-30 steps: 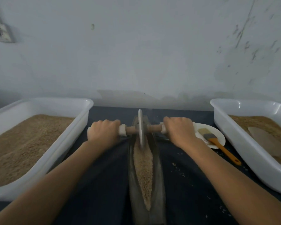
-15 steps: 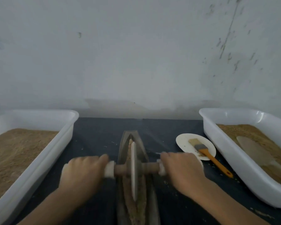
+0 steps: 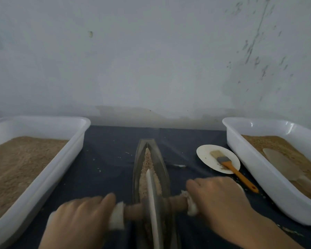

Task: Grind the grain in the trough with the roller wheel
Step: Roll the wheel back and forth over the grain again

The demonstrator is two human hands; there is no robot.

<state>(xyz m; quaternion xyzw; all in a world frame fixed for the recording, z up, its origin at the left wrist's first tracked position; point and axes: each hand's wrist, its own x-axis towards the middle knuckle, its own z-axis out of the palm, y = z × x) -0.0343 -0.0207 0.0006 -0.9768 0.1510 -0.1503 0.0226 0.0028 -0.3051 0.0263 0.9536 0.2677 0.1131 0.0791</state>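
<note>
Two white tubs are seen, one at the left (image 3: 48, 169) and one at the right (image 3: 255, 159). One trough (image 3: 164, 169), one wheel (image 3: 153, 203), one plate (image 3: 205, 153), one brush (image 3: 230, 165) and two hands (image 3: 79, 220) (image 3: 221, 200) are counted.

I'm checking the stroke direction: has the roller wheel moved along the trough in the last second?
Yes. The roller wheel has rolled from the trough's far tip toward the person, now past the plate.
</note>
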